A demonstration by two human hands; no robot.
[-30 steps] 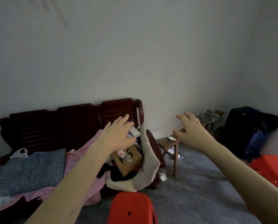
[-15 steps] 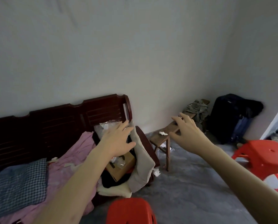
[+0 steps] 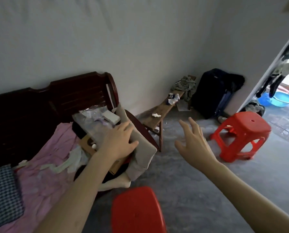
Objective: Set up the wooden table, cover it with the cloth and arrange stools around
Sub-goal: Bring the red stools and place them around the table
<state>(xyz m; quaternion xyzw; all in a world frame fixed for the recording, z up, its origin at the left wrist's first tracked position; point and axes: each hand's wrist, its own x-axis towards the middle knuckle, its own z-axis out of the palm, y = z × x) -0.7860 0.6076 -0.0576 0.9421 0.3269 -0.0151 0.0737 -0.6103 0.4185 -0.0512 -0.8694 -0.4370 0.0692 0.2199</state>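
left hand point(image 3: 119, 142) flat on beige cloth point(image 3: 141, 148) – right hand point(image 3: 193, 142) spread, empty | cloth lies under left, draped over sofa arm

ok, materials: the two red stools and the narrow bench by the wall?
Red stools: look like moulded plastic, one-piece, uniform colour, soft sheen, rounded edges. Bench: seems bare wood, dull, worn brown, no gloss; grain too blurred to confirm.

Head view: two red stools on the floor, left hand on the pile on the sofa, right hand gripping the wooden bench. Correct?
Not quite. The right hand grips nothing; it hangs open above the floor, apart from the wooden bench. The head view shows this. The rest stands.
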